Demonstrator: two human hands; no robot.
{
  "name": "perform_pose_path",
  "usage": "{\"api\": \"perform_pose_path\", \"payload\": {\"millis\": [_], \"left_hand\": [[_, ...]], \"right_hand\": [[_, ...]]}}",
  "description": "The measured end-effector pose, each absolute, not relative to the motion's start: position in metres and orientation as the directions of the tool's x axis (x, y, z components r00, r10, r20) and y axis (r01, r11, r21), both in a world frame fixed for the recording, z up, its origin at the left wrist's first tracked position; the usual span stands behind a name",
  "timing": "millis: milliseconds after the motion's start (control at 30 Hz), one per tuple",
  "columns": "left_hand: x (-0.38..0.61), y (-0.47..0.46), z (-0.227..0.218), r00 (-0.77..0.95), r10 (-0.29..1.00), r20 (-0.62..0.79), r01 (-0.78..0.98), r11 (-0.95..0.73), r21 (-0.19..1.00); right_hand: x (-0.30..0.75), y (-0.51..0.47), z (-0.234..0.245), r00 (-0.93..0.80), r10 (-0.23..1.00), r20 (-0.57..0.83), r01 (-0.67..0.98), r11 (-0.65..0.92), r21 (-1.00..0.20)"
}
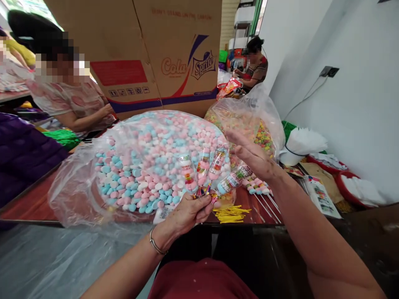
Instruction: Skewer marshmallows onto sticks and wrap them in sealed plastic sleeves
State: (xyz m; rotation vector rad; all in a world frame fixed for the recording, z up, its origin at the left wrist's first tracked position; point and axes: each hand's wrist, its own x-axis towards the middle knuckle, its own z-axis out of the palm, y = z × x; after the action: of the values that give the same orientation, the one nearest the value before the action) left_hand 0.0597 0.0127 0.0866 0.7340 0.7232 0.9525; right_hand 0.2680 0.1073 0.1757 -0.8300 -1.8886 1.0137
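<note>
My left hand is closed around the gathered lower ends of several wrapped marshmallow skewers, which fan out upward in printed clear sleeves. Raised to the right of the fan is my right hand, fingers stretched out, close to the rightmost skewer; whether they touch I cannot tell. Behind the fan lies a big clear bag of pink, blue and white marshmallows. Yellow twist ties rest on the table just right of my left hand. Beyond them are unwrapped marshmallow skewers with white sticks.
A bag of multicoloured candy sits at the back right. Behind stands a large carton. At right are a white tub and red baskets. One person works at left, another farther back. The table's edge is near me.
</note>
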Motion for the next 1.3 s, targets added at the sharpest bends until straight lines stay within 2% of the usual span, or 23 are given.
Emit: {"api": "perform_pose_path", "payload": {"millis": [167, 267, 467, 700, 833, 900, 1033, 1100, 1167, 1300], "left_hand": [[0.056, 0.014, 0.080, 0.474, 0.859, -0.195, -0.360, 0.390, 0.848], [0.055, 0.016, 0.077, 0.508, 0.842, -0.183, -0.355, 0.398, 0.846], [0.058, 0.016, 0.075, 0.543, 0.827, -0.147, -0.457, 0.438, 0.774], [0.061, 0.019, 0.073, 0.547, 0.832, -0.096, -0.425, 0.375, 0.824], [0.058, 0.018, 0.072, 0.565, 0.813, -0.139, -0.353, 0.391, 0.850], [0.058, 0.017, 0.072, 0.592, 0.792, -0.152, -0.356, 0.426, 0.832], [0.059, 0.016, 0.070, 0.621, 0.773, -0.130, -0.407, 0.460, 0.789], [0.062, 0.016, 0.068, 0.604, 0.789, -0.111, -0.446, 0.449, 0.774], [0.065, 0.017, 0.066, 0.570, 0.816, -0.095, -0.494, 0.433, 0.754], [0.072, 0.019, 0.064, 0.497, 0.864, -0.076, -0.552, 0.383, 0.741]], "right_hand": [[0.263, 0.121, 0.177, -0.642, 0.737, 0.213, 0.208, 0.434, -0.876], [0.260, 0.124, 0.172, -0.670, 0.716, 0.197, 0.201, 0.430, -0.880], [0.258, 0.126, 0.168, -0.637, 0.741, 0.213, 0.110, 0.361, -0.926], [0.262, 0.122, 0.176, -0.658, 0.713, 0.241, 0.219, 0.487, -0.845], [0.263, 0.124, 0.180, -0.726, 0.672, 0.143, 0.333, 0.526, -0.783], [0.262, 0.125, 0.179, -0.750, 0.646, 0.145, 0.329, 0.554, -0.764], [0.259, 0.122, 0.175, -0.765, 0.593, 0.251, 0.225, 0.612, -0.758], [0.256, 0.119, 0.175, -0.738, 0.624, 0.257, 0.231, 0.591, -0.772], [0.256, 0.114, 0.174, -0.635, 0.715, 0.292, 0.240, 0.543, -0.805], [0.263, 0.100, 0.162, -0.161, 0.866, 0.473, 0.070, 0.488, -0.870]]}}
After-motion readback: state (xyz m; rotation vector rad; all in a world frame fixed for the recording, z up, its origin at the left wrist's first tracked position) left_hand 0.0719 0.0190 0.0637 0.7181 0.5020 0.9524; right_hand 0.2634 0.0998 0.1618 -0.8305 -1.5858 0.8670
